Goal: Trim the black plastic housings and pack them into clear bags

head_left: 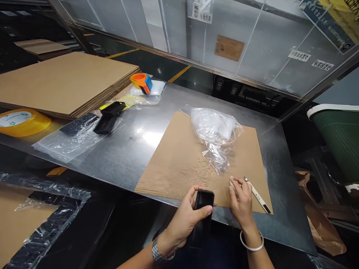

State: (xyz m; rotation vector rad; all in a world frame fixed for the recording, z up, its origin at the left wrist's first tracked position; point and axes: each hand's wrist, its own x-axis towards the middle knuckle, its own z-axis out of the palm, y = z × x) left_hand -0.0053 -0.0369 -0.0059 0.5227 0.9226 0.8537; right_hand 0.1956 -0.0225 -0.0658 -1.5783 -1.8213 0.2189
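My left hand is closed round a black box-like plastic part, thumb across its near side, over the front edge of the cardboard sheet. To the right, my right hand has its fingers curled in a pinch just above the cardboard. Something small and pale shows at its fingertips, too small to name. Beside that hand lies a slim cream-coloured tool marked "A26", with dark ends. Crumpled clear plastic bags rest on the far part of the cardboard.
A metal table carries a stack of cardboard sheets at the left. Nearby are an orange and blue tape dispenser, a yellow tape roll, another black tray-like part and flat clear bags. A green chair stands right.
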